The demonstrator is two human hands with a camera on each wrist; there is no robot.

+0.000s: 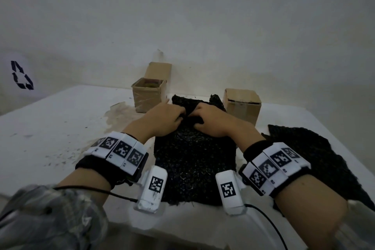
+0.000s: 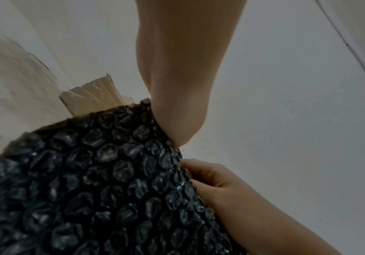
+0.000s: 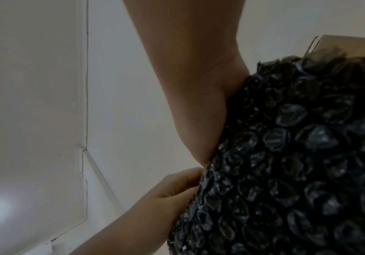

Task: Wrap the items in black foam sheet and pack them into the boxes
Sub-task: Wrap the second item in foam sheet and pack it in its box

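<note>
A black bubbled foam sheet [image 1: 192, 158] lies on the white table [image 1: 60, 124] in front of me, its far end rolled up into a bundle. My left hand [image 1: 176, 116] and right hand [image 1: 199, 117] sit side by side on that bundle, fingers curled into the sheet and gripping it. Whatever is inside the roll is hidden. In the left wrist view the sheet [image 2: 90, 181] fills the lower left, with my right hand [image 2: 216, 181] pinching its edge. In the right wrist view my left hand [image 3: 175, 189] pinches the sheet [image 3: 297, 155].
An open cardboard box [image 1: 147, 95] with something yellowish inside stands at the back left, lid flap up. A shut cardboard box [image 1: 242, 105] stands at the back right. A second black foam sheet [image 1: 316, 160] lies to the right. A wall rises just behind the boxes.
</note>
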